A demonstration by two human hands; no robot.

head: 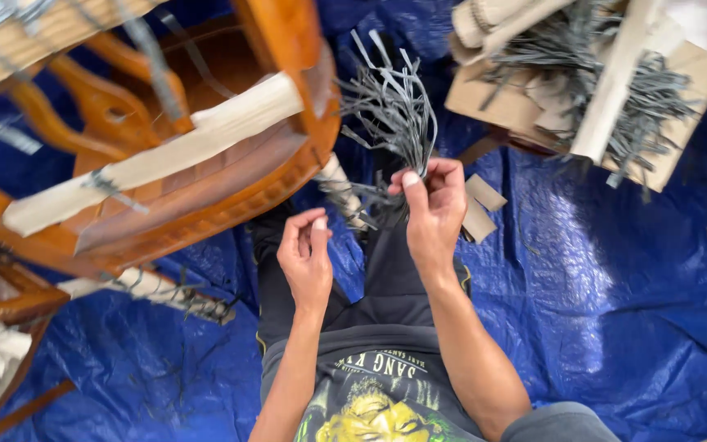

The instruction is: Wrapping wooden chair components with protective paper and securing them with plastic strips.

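Here, the person's right hand (434,205) is gripping a bundle of grey plastic strips (390,110) at its lower end, fingers curled tight around the gathered part while the loose ends are fanning upward above the fist. The left hand (306,255) is hovering just beside and below it, thumb and forefinger pinched together; whether they are pinching a single strip cannot be told. Both hands are working over the person's lap, above dark trousers (386,262). Just to the left of the bundle, a varnished wooden chair (288,49) is lying tilted, with a strip of pale cardboard padding (165,151) fastened across its curved frame and a wrapped leg (339,182) reaching toward the hands. Further right, well apart from the hands, a heap of cardboard pieces (681,82) is carrying more grey strips (640,98) strewn over it. Small cardboard scraps (482,205) are lying near the right hand. A blue tarpaulin (615,311) is covering the floor beneath everything.
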